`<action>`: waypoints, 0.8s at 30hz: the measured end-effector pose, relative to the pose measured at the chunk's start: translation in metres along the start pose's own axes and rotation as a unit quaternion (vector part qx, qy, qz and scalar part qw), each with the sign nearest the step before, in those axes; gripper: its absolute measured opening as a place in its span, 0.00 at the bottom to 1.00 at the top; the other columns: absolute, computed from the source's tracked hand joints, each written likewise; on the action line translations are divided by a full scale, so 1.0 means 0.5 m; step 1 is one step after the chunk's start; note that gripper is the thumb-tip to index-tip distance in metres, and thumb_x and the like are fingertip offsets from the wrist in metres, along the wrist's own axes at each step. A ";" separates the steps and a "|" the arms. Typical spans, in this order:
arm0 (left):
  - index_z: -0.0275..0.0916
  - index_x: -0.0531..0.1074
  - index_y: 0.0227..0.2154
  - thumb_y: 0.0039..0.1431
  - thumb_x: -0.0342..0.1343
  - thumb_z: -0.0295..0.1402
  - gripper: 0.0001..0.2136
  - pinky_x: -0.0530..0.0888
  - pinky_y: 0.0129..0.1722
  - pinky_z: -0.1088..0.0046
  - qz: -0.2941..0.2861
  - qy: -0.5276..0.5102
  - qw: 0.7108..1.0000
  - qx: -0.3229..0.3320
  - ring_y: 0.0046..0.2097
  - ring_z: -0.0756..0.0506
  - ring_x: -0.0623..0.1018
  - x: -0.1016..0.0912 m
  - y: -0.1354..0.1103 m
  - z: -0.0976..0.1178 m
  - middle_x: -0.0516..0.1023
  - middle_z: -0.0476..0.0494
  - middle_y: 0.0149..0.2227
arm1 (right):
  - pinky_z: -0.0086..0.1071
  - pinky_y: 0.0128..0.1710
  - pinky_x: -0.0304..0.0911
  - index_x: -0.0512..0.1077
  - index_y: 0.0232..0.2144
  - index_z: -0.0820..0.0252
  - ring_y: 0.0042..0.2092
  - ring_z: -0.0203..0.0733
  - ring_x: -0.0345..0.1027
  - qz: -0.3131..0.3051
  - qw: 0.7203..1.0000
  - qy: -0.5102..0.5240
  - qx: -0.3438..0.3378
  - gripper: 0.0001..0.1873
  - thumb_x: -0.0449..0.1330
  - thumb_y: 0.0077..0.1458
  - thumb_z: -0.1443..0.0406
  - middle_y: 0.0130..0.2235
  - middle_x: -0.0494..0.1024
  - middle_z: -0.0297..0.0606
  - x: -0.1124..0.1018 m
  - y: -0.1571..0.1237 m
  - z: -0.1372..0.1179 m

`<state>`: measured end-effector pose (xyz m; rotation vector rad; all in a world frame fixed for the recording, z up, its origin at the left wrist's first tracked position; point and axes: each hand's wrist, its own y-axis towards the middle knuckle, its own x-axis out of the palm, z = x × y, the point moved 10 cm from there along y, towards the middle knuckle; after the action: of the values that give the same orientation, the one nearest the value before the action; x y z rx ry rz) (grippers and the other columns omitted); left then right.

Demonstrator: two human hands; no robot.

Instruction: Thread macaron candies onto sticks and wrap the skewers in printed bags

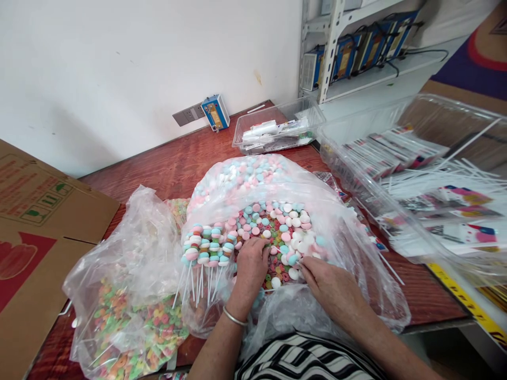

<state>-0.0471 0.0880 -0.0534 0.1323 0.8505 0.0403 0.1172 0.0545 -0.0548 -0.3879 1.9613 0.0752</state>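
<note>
At 9 o'clock, a box (35, 221) shows red print and green handling symbols; no words are legible. At 7 o'clock lies bagged ring candy (130, 311). At centre, an open bag (356, 248) of pastel discs (277, 221) faces the person, likely for easy reach. About 6 loaded sticks (206, 248) lie beside the left hand (250, 264), its fingers curled into the discs. The right hand (330, 287) bunches its fingertips there too; what either pinches cannot be told. At 3 o'clock, a clear bin (415, 232) holds wrappers (455, 198).
</note>
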 end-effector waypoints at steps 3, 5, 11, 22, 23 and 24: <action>0.40 0.77 0.37 0.59 0.54 0.26 0.08 0.71 0.48 0.60 0.017 -0.015 1.000 -0.021 0.44 0.41 0.77 -0.004 0.002 -0.012 0.80 0.41 0.39 | 0.32 0.30 0.55 0.73 0.34 0.56 0.34 0.45 0.77 0.005 1.000 0.004 -0.001 0.11 0.51 0.64 0.67 0.35 0.82 0.39 -0.003 -0.001 -0.001; 0.40 0.77 0.37 0.59 0.54 0.28 0.08 0.71 0.47 0.60 0.028 -0.032 0.998 -0.041 0.43 0.42 0.77 -0.013 0.001 -0.021 0.81 0.41 0.40 | 0.31 0.30 0.55 0.73 0.34 0.56 0.34 0.44 0.77 0.002 1.000 -0.002 -0.001 0.11 0.51 0.65 0.66 0.35 0.82 0.39 -0.004 -0.001 -0.004; 0.39 0.78 0.36 0.58 0.57 0.34 0.08 0.72 0.33 0.71 0.007 -0.121 0.987 -0.101 0.31 0.47 0.77 -0.020 -0.008 -0.024 0.81 0.46 0.30 | 0.32 0.31 0.57 0.73 0.36 0.57 0.36 0.45 0.77 -0.008 1.000 -0.007 -0.002 0.12 0.50 0.65 0.66 0.36 0.82 0.40 -0.002 0.000 -0.011; 0.36 0.77 0.33 0.55 0.59 0.37 0.09 0.72 0.29 0.74 -0.002 -0.264 0.951 -0.162 0.28 0.48 0.76 0.002 -0.015 -0.038 0.80 0.46 0.27 | 0.33 0.33 0.59 0.74 0.37 0.58 0.37 0.47 0.77 0.004 1.000 0.029 -0.008 0.13 0.49 0.65 0.66 0.37 0.82 0.42 -0.003 -0.001 -0.012; 0.36 0.77 0.33 0.55 0.59 0.38 0.10 0.71 0.28 0.74 0.000 -0.273 0.947 -0.167 0.27 0.49 0.76 0.002 -0.015 -0.041 0.80 0.46 0.27 | 0.33 0.33 0.59 0.74 0.37 0.58 0.37 0.47 0.77 0.005 0.999 0.031 -0.009 0.13 0.49 0.65 0.66 0.37 0.82 0.42 -0.003 -0.001 -0.012; 0.36 0.77 0.34 0.55 0.58 0.39 0.11 0.71 0.28 0.74 0.002 -0.282 0.944 -0.172 0.27 0.49 0.75 0.003 -0.015 -0.044 0.79 0.47 0.26 | 0.33 0.32 0.58 0.74 0.38 0.58 0.37 0.47 0.77 0.006 0.999 0.033 -0.010 0.14 0.49 0.65 0.66 0.37 0.82 0.42 -0.003 -0.001 -0.013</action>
<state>-0.0629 0.0830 -0.0699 -0.1799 0.2604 0.1462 0.1121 0.0526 -0.0507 -0.3968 2.0302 0.0914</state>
